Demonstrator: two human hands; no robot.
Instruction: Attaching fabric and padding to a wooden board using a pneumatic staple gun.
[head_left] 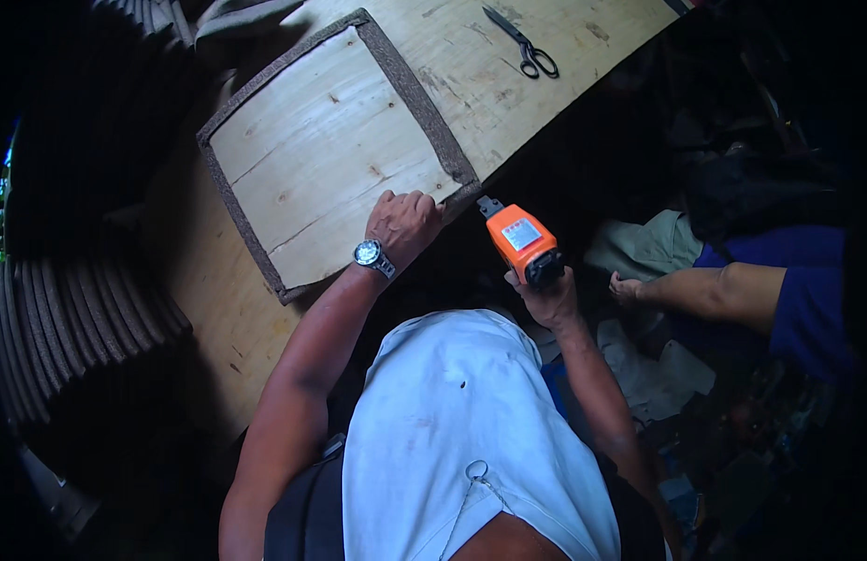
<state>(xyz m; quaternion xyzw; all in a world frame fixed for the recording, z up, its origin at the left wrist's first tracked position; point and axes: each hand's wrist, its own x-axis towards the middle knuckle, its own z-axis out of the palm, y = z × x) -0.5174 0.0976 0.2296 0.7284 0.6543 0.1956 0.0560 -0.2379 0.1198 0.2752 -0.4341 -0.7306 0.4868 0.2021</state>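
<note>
A square wooden panel point(312, 159) lies on the table, bare wood up, with brown-grey fabric point(410, 89) folded over its edges on three sides. At the panel's near edge my left hand point(405, 224) is closed, fingers curled over the rim; what lies under the fingers is hidden. A watch sits on that wrist. My right hand point(550, 297) grips an orange staple gun point(522, 234) with a black rear end. Its dark nose points at the panel's near right corner, close beside the folded fabric.
Black-handled scissors point(527, 47) lie on the wooden table point(583, 37) beyond the panel. Stacked grey-brown padded pieces point(73, 318) stand at the left. Another person's arm point(709, 294) and blue clothing appear at the right, near scraps of pale cloth point(653, 369).
</note>
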